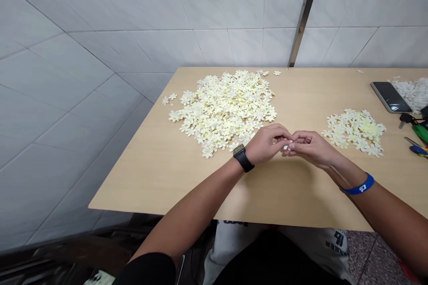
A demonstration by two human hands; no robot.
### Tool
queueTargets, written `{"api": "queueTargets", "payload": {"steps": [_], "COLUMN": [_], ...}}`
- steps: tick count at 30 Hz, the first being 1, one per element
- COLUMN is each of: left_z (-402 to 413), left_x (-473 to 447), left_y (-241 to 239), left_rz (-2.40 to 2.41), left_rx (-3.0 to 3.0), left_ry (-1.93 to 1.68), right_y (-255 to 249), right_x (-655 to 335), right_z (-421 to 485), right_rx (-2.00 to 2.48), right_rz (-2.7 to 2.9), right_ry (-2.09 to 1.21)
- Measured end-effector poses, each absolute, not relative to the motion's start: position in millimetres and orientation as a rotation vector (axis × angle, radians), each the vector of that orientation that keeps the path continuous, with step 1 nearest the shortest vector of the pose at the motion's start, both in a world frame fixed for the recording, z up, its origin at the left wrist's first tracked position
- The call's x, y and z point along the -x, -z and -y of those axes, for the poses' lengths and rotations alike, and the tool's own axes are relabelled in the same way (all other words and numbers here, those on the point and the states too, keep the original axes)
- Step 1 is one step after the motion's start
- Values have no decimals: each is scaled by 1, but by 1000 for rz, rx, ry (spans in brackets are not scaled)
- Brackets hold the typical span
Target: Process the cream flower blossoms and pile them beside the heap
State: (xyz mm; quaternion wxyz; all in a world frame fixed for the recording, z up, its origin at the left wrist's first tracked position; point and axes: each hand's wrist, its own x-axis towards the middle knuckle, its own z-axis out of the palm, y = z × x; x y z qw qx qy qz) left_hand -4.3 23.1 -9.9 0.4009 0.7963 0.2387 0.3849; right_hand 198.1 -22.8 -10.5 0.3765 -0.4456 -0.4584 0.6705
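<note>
Over the middle of the table, my left hand (267,143) and my right hand (309,146) meet at the fingertips. Between them they pinch a small white artificial flower (286,146), mostly hidden by the fingers. Just beyond and left of my left hand spreads a large heap of white flowers with pale yellow centres (230,107). A smaller pile of the same flowers (356,131) lies to the right of my right hand.
The wooden table (150,173) meets a tiled wall (227,0) at the back. At right lie a phone (391,97), a heap of thin white pieces (413,91), keys (406,119) and scissors with blue handles (417,149). A metal strip (304,18) runs up the wall.
</note>
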Motion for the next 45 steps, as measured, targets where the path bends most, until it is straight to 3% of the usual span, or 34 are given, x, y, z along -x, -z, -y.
{"api": "queueTargets", "payload": {"steps": [9,22,31,36,40,45], "left_z": [-25,-22,-25,-20,-17,-17], "left_x": [6,1,0,-5,-6,-7], "left_y": [4,8,10,8,8,14], "left_rz": [-574,-671,-741,-887,-892,-956], "left_rx": [-1876,-1909,-1770,-1505,-1590,-1745], "left_ry": [-918,-926,-949,-1011,-908,-1050], "right_y": [8,7,5,3,3,4], "right_x": [-214,-189,-199,-188,-182,-182], "right_z": [18,26,24,26,26,27], "right_rx": [1140,1214,1168,1198,1220,1218], "right_rz": [1204,1176,1182,1019,903,1010], "right_ry": [-1857,-1578,-1716,-1518,-1447,-1422]}}
